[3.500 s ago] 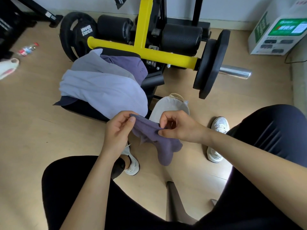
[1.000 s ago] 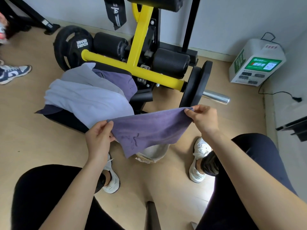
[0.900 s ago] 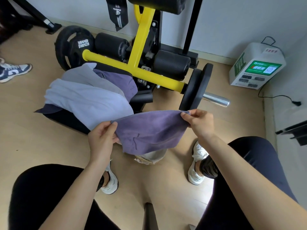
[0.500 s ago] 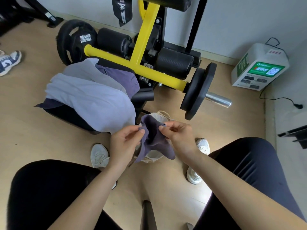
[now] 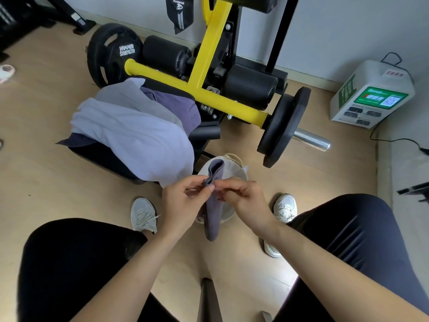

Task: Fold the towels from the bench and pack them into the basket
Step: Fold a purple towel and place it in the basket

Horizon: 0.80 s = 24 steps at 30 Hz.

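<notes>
A small purple towel hangs folded lengthwise between my hands, its top edges pinched together. My left hand and my right hand both grip that top edge, fingertips almost touching. Directly below the towel sits a pale woven basket on the floor between my feet. To the left, a heap of towels lies on the black bench: a light lavender towel on top, a grey one and a darker purple one behind it.
A yellow-framed weight machine with black plates and a steel bar end stands behind the bench. A white charging box sits at the right wall. My knees and white shoes flank the basket.
A second ago I held the purple towel spread wide between both hands. I have brought my hands together, so the towel now hangs doubled and narrow over the basket.
</notes>
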Motion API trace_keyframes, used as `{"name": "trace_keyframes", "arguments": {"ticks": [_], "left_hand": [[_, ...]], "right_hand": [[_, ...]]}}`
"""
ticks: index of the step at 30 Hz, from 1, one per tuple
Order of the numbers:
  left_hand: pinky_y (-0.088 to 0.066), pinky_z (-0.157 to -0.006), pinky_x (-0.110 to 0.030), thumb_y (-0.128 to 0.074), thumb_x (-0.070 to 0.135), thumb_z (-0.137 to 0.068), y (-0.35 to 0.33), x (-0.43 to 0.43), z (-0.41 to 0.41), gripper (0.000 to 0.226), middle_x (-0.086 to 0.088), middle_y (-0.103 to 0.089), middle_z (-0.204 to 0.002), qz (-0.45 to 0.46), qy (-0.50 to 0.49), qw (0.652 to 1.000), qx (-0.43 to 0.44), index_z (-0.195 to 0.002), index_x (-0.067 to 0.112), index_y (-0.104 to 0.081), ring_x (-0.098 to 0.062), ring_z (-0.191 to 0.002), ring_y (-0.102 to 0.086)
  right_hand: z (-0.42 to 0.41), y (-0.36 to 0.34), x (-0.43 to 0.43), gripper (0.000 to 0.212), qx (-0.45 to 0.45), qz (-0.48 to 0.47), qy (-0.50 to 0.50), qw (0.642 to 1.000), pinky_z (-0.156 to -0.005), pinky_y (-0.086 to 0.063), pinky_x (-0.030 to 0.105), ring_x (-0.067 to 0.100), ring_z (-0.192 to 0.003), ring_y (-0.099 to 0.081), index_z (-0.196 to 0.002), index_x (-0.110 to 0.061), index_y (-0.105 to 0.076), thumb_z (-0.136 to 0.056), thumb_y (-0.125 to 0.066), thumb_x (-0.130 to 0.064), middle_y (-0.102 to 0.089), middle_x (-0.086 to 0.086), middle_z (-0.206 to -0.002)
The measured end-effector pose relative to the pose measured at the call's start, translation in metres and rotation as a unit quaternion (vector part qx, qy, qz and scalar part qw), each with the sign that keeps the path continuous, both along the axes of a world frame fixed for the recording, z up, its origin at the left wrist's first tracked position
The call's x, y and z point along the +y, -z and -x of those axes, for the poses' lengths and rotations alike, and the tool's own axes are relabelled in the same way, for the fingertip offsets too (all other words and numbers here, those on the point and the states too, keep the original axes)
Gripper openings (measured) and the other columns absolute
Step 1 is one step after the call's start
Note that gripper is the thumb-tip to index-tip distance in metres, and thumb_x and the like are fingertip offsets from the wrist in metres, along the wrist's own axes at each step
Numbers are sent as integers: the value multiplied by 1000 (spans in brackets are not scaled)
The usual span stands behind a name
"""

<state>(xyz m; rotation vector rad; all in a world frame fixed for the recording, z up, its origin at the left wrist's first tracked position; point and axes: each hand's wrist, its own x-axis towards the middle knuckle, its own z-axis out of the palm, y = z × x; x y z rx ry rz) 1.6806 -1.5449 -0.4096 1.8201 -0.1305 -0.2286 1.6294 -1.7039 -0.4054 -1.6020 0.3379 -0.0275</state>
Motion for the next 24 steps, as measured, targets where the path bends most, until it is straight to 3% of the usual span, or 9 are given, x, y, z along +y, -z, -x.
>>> {"name": "trace_keyframes", "arguments": {"ticks": [3, 5, 7, 8, 10, 13, 19, 24], "left_hand": [[-60, -78, -31, -77, 9, -85, 0, 8, -7, 25, 12, -78, -88, -16, 19, 999, -41, -95, 32, -75, -11, -84, -73], [-54, -80, -19, -72, 14, -85, -4, 14, -10, 23, 14, -76, -91, -16, 53, 996, -70, -94, 35, -72, -5, -86, -70], [-51, -80, -14, -70, 13, -84, -8, 20, -13, 22, 15, -75, -91, -11, 73, 994, -86, -93, 34, -72, -3, -88, -68], [-50, -80, -14, -69, 13, -84, -9, 23, -14, 23, 15, -75, -90, -12, 75, 993, -88, -92, 34, -71, -3, -87, -68], [-50, -79, -14, -68, 14, -83, -8, 27, -17, 23, 19, -75, -88, -19, 74, 994, -82, -91, 36, -71, -1, -85, -67], [-51, -80, -16, -69, 21, -82, -5, 32, -20, 16, 20, -75, -88, -15, 58, 996, -61, -91, 35, -71, -1, -86, -68], [-52, -75, -19, -65, 19, -78, -3, 37, -25, 14, 20, -73, -78, -6, -8, 1000, 1, -85, 30, -71, -2, -76, -66], [-48, -77, -27, -59, 16, -66, -1, 37, -26, 27, 15, -68, -83, -54, 39, 997, 33, -87, 30, -68, -10, -82, -63]], "right_hand": [[-10, 3, -14, 30, -12, 93, 32, 995, -78, -50, 22, 11, -84, -66, -101, -9, -73, -82, -62, 13, -72, 8, -101], [-19, 9, -32, 47, 22, 143, 23, 989, -80, -50, 24, 11, -94, -61, -120, -14, -64, -78, -74, 4, -64, 2, -116], [-26, 16, -49, 69, 75, 131, -21, 988, -89, -50, 26, 13, -108, -55, -135, -20, -54, -74, -83, -6, -56, -3, -127], [-28, 19, -55, 70, 94, 114, -49, 988, -92, -49, 27, 14, -112, -55, -135, -20, -54, -73, -85, -10, -57, -3, -127], [-31, 22, -62, 50, 107, 71, -103, 986, -88, -52, 26, 16, -104, -63, -121, -12, -65, -75, -84, -9, -68, -1, -112], [-33, 17, -62, 13, 72, 28, -110, 991, -72, -51, 18, 6, -75, -65, -91, -2, -71, -81, -76, 4, -71, -1, -81], [-33, 2, -57, 10, -29, -11, -63, 998, -77, -51, 22, 13, -81, -63, -92, -2, -66, -89, -65, 8, -68, 6, -86], [-31, 0, -53, 10, -45, 22, -74, 996, -85, -52, 33, 17, -88, -64, -97, 1, -68, -89, -66, 6, -69, 12, -93]]}}
